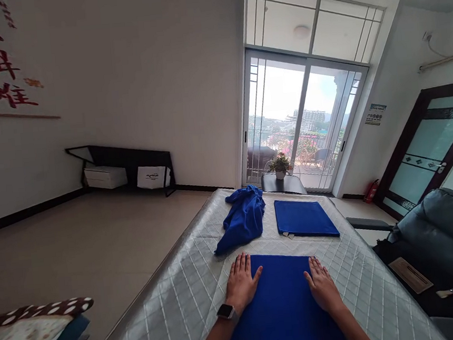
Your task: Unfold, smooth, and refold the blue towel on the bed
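Note:
A blue cloth (284,302) lies flat before me on a quilted, pale silvery cover (174,301). My left hand (242,284) rests on its left edge, fingers stretched out, a watch on the wrist. Along the right edge lies my right hand (322,286), also flat with the thumb apart. Farther off, a crumpled blue cloth (246,216) sits in a heap to the left. Beside it on the right is a neatly folded blue cloth (306,217) with small pale tags at its near edge. The near end of the cloth under my hands runs out of view.
Beyond the far end stands a dark chair (283,184) with a potted plant (280,165) on or near it. A dark sofa (438,236) is to the right. A dotted cushion or fabric (38,334) shows at lower left. Glass sliding doors (293,116) stand behind.

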Motion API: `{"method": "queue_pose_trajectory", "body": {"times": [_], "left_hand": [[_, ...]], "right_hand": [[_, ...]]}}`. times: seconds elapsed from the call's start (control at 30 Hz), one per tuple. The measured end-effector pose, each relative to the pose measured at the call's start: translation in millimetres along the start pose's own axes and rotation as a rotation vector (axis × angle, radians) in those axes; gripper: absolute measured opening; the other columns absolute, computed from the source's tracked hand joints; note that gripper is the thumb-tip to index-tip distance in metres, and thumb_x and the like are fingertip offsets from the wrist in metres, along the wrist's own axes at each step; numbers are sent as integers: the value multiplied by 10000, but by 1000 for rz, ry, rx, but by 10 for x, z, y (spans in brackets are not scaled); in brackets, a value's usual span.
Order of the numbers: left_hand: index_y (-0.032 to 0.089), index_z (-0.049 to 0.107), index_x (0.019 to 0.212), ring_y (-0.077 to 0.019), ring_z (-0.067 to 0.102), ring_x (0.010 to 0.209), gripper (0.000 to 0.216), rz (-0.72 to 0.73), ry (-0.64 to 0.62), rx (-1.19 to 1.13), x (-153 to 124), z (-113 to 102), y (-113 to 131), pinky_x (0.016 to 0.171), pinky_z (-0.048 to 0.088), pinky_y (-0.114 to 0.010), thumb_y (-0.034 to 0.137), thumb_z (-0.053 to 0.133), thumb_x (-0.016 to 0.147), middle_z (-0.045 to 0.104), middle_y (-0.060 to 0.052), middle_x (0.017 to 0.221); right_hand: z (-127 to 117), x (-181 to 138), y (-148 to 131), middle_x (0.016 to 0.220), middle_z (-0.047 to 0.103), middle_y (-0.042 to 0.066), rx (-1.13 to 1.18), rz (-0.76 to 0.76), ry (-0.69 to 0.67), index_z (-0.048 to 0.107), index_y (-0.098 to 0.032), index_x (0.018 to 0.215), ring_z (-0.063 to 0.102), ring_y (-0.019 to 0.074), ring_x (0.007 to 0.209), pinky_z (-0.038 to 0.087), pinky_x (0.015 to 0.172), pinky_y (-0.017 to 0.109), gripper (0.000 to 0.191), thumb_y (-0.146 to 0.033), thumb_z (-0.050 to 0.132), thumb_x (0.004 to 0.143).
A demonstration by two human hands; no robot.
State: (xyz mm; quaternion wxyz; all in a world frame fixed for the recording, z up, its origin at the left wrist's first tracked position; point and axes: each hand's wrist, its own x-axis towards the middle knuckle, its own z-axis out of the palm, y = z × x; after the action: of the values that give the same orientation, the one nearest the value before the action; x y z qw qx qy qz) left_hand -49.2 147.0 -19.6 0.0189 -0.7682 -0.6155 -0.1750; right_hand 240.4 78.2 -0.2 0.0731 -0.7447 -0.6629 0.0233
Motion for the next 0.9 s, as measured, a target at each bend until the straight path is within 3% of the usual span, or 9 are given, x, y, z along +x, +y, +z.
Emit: {"method": "queue_pose_trajectory", "body": {"times": [0.37, 0.53, 0.63, 0.8, 0.9], "left_hand": [[83, 419, 1471, -291, 335, 1446, 801, 51, 52, 23, -12, 52, -56, 1172, 288, -460, 657, 191, 962, 399, -168, 1548], [79, 475, 1437, -345, 361, 1425, 807, 11, 187, 115, 5, -35, 42, 1156, 304, -517, 674, 233, 949, 479, -190, 1491], [103, 488, 1432, -321, 383, 1416, 753, 136, 187, 88, -25, -82, 381, 1149, 336, -489, 641, 236, 969, 495, -177, 1484], [157, 402, 1490, -256, 366, 1432, 660, 412, -11, -55, -145, 60, 1290, 1152, 355, -442, 569, 237, 1002, 450, -127, 1527], [175, 375, 1504, -252, 338, 1448, 608, 462, -83, -132, -183, 169, 1640, 1166, 334, -472, 501, 204, 1020, 427, -105, 1543]], "right_hand": [[49, -83, 16, 1623, 203, 72, 80, 9, 11, 206, -95, 1551, 136, 183, 1503, 108, 1219, 381, 702, -496, 174, 976], [19, -93, 2, 1623, 187, 78, 91, 21, 7, 223, -87, 1545, 131, 185, 1504, 87, 1219, 381, 697, -486, 182, 974], [-4, -101, -6, 1624, 177, 72, 111, 21, 2, 221, -88, 1545, 119, 184, 1506, 76, 1219, 383, 693, -478, 183, 974], [-39, -124, 9, 1621, 180, 84, 138, 17, -13, 235, -85, 1544, 113, 196, 1507, 79, 1216, 379, 676, -447, 208, 974], [-35, -140, 24, 1627, 160, 44, 118, -26, -26, 284, -142, 1540, 93, 196, 1509, 74, 1215, 390, 613, -356, 228, 968]]}}
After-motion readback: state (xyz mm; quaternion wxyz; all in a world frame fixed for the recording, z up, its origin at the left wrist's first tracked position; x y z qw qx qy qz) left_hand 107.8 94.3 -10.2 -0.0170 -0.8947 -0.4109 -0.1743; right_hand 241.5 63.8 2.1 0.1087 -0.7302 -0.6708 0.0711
